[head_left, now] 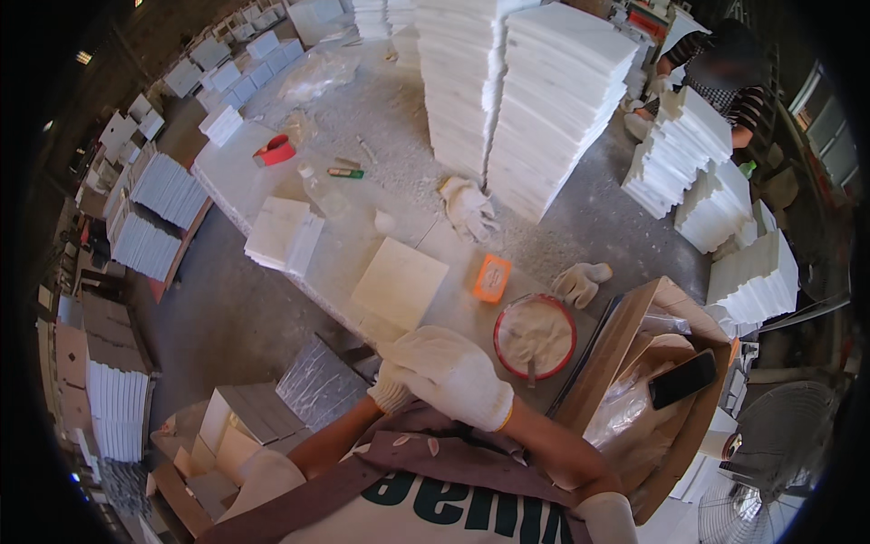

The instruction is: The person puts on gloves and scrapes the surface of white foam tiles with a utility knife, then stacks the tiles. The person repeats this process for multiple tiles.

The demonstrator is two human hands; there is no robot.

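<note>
Though open-topped, a red bowl [507, 364] of whitish material [536, 326].

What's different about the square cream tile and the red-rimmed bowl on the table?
The square cream tile is flat and straight-edged, while the red-rimmed bowl is round and hollow. The tile is pale throughout; the bowl's rim is bright red. The tile's visible top is bare, whereas the bowl holds pale material with a handle sticking out. Both rest on the table.
</note>
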